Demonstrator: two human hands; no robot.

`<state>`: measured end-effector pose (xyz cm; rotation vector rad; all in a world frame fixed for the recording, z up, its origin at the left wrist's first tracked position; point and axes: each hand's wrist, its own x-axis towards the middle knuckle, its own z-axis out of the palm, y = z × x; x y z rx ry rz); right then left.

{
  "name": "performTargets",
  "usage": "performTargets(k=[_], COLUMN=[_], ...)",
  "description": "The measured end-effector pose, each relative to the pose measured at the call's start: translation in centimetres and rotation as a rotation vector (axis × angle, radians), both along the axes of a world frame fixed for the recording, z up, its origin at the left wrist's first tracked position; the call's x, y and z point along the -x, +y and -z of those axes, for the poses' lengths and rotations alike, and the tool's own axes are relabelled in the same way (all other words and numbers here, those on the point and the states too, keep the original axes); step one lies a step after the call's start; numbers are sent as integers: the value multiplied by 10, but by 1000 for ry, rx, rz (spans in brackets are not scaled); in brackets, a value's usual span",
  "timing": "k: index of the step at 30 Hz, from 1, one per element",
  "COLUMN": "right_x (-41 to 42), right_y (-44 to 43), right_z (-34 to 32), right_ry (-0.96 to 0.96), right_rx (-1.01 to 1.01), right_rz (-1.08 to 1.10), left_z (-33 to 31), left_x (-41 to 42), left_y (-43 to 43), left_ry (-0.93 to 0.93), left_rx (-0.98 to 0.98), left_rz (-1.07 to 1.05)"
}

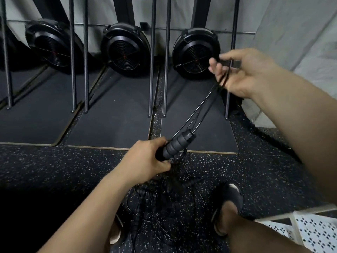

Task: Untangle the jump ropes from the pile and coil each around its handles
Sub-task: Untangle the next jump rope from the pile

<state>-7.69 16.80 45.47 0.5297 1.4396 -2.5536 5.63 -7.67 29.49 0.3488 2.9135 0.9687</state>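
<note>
My left hand (148,159) grips a black ribbed jump rope handle (177,143), which points up and to the right. Thin black rope strands (202,106) run taut from the handle's tip up to my right hand (242,73). That hand is raised at upper right and holds a loop of the rope between thumb and fingers. Below, on the speckled floor between my feet, lies the pile of tangled ropes (164,203) with other ribbed handles (191,181) in it; the dark strands are hard to separate by eye.
Three black fan-wheel machines (196,52) stand on dark mats (113,110) ahead, with upright metal bars (152,70) between them. A white perforated crate (310,232) sits at lower right. My sandalled foot (228,201) is beside the pile. A grey wall rises at right.
</note>
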Motion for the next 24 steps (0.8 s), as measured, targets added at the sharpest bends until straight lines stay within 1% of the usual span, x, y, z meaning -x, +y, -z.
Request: performTargets(k=[3,4,6,8,11,13,15,19,22,24], right_x=[16,20,24,19,5,-5,-15,-34,-43,-45], right_y=[9,12,15,12,3,-3,-10,-25,-33,-41], right_z=[9,8,-1,-19,-46,-60,-68,-69,-73,-75], right_ry=[-71,-70,-73,-41,105,225,341,494,535,569], right_rx=[-47,-71,-156,-335,-727,-944,-1097,-1275,-1310,-1343], right_rz=[13,-15,-138,-307,-512,-567,-586,-723,-905,-982], left_z=[1,1,0,-1,-3,-2,-1,0,-5,-7], left_x=[2,2,4,6,6,5,5,9,11,13], left_y=[-9,-11,-12,-13,-11,-7,-2,5,16,25], left_ry=[-35,-52,-102,-165,-230,-248,-247,-179,-86,-53], left_rx=[25,7,-84,-202,-342,-425,-508,-620,-722,-803], left_rz=[-57,-76,-140,-201,-223,-245,-275,-321,-334,-301])
